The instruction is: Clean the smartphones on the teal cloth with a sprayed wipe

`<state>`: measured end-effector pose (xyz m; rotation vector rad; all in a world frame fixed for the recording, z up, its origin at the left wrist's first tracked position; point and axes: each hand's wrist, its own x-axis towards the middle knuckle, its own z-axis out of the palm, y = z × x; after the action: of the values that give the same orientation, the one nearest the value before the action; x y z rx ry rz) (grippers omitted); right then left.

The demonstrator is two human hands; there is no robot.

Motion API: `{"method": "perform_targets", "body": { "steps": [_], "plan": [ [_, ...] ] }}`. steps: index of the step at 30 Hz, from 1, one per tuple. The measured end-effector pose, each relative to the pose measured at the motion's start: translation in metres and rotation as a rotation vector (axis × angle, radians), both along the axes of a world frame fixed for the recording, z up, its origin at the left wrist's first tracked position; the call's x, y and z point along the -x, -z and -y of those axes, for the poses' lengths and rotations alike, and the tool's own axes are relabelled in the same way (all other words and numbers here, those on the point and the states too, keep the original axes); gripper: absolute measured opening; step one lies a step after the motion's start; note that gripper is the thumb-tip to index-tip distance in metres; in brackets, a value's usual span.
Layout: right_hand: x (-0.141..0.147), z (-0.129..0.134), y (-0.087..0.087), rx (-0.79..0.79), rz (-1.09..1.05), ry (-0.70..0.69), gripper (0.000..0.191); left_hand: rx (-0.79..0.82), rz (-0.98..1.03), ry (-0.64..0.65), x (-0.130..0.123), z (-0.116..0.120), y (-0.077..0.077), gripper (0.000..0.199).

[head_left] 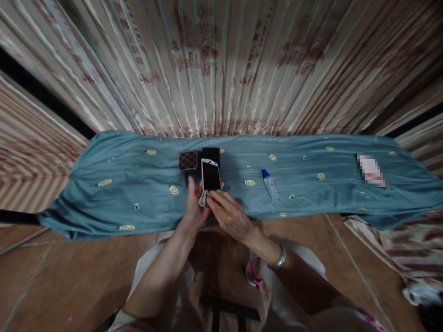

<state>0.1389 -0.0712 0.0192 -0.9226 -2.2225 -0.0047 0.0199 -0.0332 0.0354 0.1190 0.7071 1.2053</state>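
My left hand (195,201) is wrapped round a white smartphone (211,176) with a dark screen, holding it up over the front part of the cloth-covered table. Its thumb lies along the phone's left side. My right hand (230,213) pinches a small grey cloth (203,198) against the phone's lower end. Just behind the phone lies a black flat item (211,152), partly hidden by it. A brown checkered wallet-like case (188,161) sits to the left of that, close beside it.
A blue-green cloth with pineapple prints (235,198) covers the long narrow table. Right of my hands lies a clear bottle with a blue cap (271,184). A blurred-out white and pink packet (371,170) is at the far right. Patterned curtains (221,69) hang behind the table.
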Motion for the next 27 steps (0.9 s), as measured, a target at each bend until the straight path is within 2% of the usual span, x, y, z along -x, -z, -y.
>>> {"method": "perform_targets", "body": {
  "steps": [7, 12, 15, 19, 22, 27],
  "plan": [
    [-0.006, -0.01, -0.002, 0.003, 0.02, 0.047, 0.035, -0.003, -0.05, 0.03, -0.007, 0.006, 0.001, 0.063],
    [-0.016, -0.025, -0.005, 0.028, 0.046, 0.155, 0.036, -0.03, -0.111, 0.079, -0.023, 0.016, 0.002, 0.058],
    [-0.023, -0.035, -0.006, 0.003, 0.026, 0.232, 0.036, -0.137, -0.183, 0.108, -0.031, 0.019, 0.009, 0.053],
    [-0.03, -0.045, -0.006, 0.031, -0.012, 0.281, 0.039, -0.195, -0.263, 0.107, -0.037, 0.021, 0.021, 0.055],
    [-0.033, -0.051, -0.007, 0.064, -0.037, 0.31, 0.04, -0.185, -0.313, 0.117, -0.039, 0.023, 0.024, 0.059],
    [-0.038, -0.062, -0.007, 0.093, -0.105, 0.34, 0.036, -0.118, -0.334, 0.145, -0.038, 0.027, 0.018, 0.054]
  ]
}}
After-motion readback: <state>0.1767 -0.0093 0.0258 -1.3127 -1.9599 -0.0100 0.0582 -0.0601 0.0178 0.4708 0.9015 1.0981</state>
